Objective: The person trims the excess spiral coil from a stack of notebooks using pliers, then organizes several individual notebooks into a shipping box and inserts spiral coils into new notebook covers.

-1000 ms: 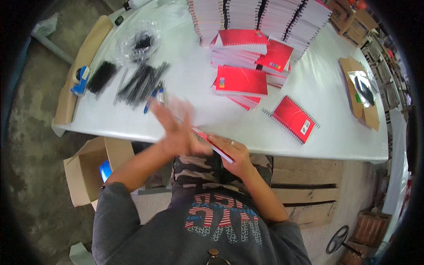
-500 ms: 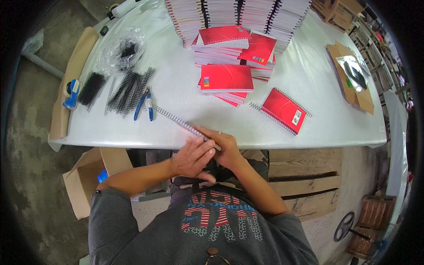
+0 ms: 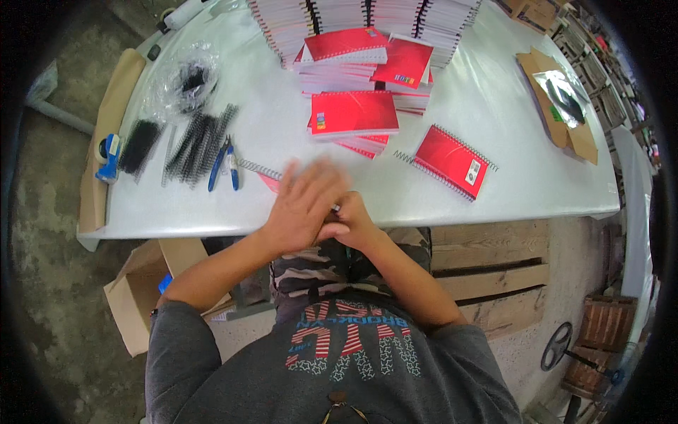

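Note:
At the table's front edge, my right hand (image 3: 357, 222) is closed round a small red notebook; only a red corner (image 3: 269, 181) shows, the rest lying under my hands. A dark wire coil (image 3: 258, 168) sticks out from its far left end. My left hand (image 3: 304, 208) is over the notebook, fingers stretched out and blurred by motion, thumb near the right hand. To the right lies another red notebook (image 3: 452, 161), with a coil along its edge and loose coil ends poking out. Blue-handled pliers (image 3: 224, 166) lie left of my hands.
Dark coils (image 3: 201, 148) lie in a heap beside a darker bundle (image 3: 141, 145) and a blue tape dispenser (image 3: 108, 161). Clear plastic wrap (image 3: 187, 81) is behind them. Red notebooks (image 3: 353, 112) are stacked in the middle, before tall stacks of bound paper (image 3: 392, 18). Opened cardboard (image 3: 565, 120) lies at right.
My left hand has swept forward over the notebook, its fingers now blurred and hiding most of the coil. The notebook has tilted, so a red corner shows. The view has shifted slightly.

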A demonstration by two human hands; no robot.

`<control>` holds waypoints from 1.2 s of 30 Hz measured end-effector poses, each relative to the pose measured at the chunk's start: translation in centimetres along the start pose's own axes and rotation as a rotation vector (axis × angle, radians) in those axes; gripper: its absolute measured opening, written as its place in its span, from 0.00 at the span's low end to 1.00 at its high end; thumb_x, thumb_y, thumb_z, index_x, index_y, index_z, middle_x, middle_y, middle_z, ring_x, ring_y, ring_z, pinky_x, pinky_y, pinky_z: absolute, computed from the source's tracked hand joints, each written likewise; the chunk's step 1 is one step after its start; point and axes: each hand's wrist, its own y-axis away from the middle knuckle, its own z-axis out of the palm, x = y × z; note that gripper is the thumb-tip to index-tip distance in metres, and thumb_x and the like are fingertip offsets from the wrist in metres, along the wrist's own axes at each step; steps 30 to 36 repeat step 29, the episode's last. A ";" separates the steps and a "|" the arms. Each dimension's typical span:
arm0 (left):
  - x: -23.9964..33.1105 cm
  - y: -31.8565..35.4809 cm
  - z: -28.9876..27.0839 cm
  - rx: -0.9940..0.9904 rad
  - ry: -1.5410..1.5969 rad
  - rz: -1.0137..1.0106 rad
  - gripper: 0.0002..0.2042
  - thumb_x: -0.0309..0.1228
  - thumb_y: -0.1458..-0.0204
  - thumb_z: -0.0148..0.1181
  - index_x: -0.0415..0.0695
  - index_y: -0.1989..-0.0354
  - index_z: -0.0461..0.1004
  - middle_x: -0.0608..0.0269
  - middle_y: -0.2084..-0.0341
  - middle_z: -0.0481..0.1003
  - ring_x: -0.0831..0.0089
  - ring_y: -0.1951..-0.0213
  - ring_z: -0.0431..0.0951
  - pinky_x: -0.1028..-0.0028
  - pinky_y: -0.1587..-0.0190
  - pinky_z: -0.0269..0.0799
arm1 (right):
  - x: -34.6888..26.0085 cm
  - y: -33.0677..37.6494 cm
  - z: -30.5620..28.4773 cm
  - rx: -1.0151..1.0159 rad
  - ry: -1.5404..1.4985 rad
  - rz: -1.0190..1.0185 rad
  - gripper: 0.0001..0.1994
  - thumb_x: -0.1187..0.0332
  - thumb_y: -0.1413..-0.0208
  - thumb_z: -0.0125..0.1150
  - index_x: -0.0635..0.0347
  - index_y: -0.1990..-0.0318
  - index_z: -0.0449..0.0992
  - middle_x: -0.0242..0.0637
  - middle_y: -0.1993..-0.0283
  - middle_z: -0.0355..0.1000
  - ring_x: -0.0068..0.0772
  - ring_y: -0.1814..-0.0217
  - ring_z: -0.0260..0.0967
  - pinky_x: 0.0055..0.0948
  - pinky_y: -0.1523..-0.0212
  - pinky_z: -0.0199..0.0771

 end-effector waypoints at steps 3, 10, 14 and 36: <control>-0.6 0.2 -0.8 -0.104 0.360 0.081 0.21 0.39 0.53 0.59 0.46 0.50 0.67 0.60 0.51 0.67 0.58 0.46 0.64 0.55 0.42 0.51 | 0.3 -0.1 0.3 0.050 0.033 0.071 0.10 0.74 0.56 0.57 0.64 0.63 0.74 0.49 0.64 0.73 0.51 0.62 0.72 0.37 0.64 0.71; -1.8 -3.5 -3.4 -0.346 0.492 0.069 0.13 0.28 0.56 0.61 0.46 0.60 0.71 0.64 0.61 0.71 0.65 0.55 0.68 0.66 0.53 0.58 | -0.8 -0.7 -0.3 0.122 -0.064 0.295 0.08 0.74 0.55 0.58 0.65 0.65 0.75 0.51 0.69 0.73 0.50 0.66 0.73 0.36 0.67 0.70; -2.5 -3.8 -3.2 -0.392 0.546 0.013 0.11 0.28 0.54 0.59 0.46 0.61 0.71 0.64 0.63 0.70 0.65 0.56 0.68 0.66 0.54 0.58 | -0.8 -1.0 0.3 0.218 -0.149 0.192 0.08 0.74 0.55 0.58 0.64 0.65 0.74 0.52 0.70 0.72 0.50 0.66 0.72 0.37 0.68 0.69; -1.6 -4.9 -4.3 -0.487 0.343 0.016 0.12 0.32 0.61 0.65 0.49 0.66 0.74 0.67 0.66 0.73 0.70 0.60 0.71 0.68 0.55 0.57 | -0.9 -0.7 -0.6 0.154 -0.223 0.235 0.09 0.75 0.53 0.55 0.62 0.62 0.75 0.48 0.65 0.74 0.44 0.62 0.73 0.33 0.61 0.71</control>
